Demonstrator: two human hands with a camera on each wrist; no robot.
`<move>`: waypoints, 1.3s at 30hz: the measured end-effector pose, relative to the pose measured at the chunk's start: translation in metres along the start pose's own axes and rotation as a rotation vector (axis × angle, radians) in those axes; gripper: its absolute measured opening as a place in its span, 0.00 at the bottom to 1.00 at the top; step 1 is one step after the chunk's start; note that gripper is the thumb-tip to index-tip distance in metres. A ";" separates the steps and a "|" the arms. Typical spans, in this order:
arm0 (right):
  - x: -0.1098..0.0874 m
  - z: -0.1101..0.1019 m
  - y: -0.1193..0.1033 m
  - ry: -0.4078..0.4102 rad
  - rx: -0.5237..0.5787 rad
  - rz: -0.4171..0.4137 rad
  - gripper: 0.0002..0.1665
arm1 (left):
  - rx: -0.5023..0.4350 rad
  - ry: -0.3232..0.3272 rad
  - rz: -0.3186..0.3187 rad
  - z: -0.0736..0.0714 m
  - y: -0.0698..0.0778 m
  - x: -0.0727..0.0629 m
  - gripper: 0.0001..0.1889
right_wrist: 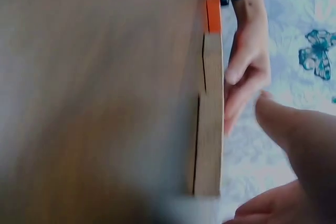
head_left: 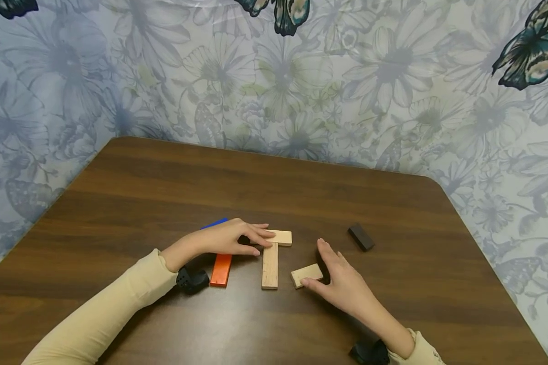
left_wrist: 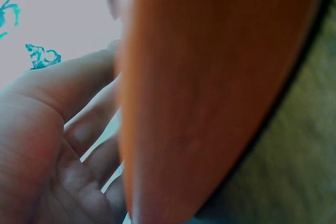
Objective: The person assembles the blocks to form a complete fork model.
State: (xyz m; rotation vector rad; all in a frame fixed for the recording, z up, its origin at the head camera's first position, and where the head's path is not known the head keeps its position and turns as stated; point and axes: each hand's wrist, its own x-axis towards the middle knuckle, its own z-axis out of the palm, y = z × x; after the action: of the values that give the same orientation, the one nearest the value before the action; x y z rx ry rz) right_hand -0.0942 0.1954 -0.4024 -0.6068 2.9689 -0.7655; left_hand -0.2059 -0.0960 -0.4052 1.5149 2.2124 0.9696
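Observation:
Two plain wooden blocks meet in a T shape: a crosswise block (head_left: 283, 238) and a lengthwise block (head_left: 270, 268) below it. My left hand (head_left: 230, 237) reaches over with fingers loosely extended, its fingertips on the crosswise block's left part, which they hide. An orange block (head_left: 221, 271) lies under that wrist and looms large in the left wrist view. A blue block (head_left: 214, 223) is mostly covered by the left hand. My right hand (head_left: 342, 286) is spread beside another wooden block (head_left: 307, 275), thumb tip at its near edge, index finger apart from it.
Beyond the right hand, a dark block (head_left: 361, 236) lies on the brown wooden table (head_left: 255, 187). A black wrist device (head_left: 193, 280) sits under the left wrist, and another (head_left: 370, 352) under the right. Floral wallpaper rises behind the table's far edge.

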 end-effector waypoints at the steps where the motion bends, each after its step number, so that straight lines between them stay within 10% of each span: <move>1: 0.001 0.003 -0.003 -0.029 -0.020 0.012 0.57 | 0.001 0.001 0.005 0.000 0.000 0.000 0.19; 14: 0.014 0.021 -0.009 -0.050 -0.122 0.049 0.60 | -0.001 -0.010 -0.005 -0.006 -0.008 0.000 0.19; 39: 0.032 -0.009 0.048 -0.265 0.338 -0.198 0.38 | -0.017 -0.034 0.012 -0.018 -0.023 0.002 0.20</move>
State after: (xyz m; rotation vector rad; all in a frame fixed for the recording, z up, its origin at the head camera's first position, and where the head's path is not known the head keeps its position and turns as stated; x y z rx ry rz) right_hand -0.1426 0.2264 -0.4143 -0.9034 2.4904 -1.0752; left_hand -0.2335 -0.1063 -0.4071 1.5272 2.1689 0.9560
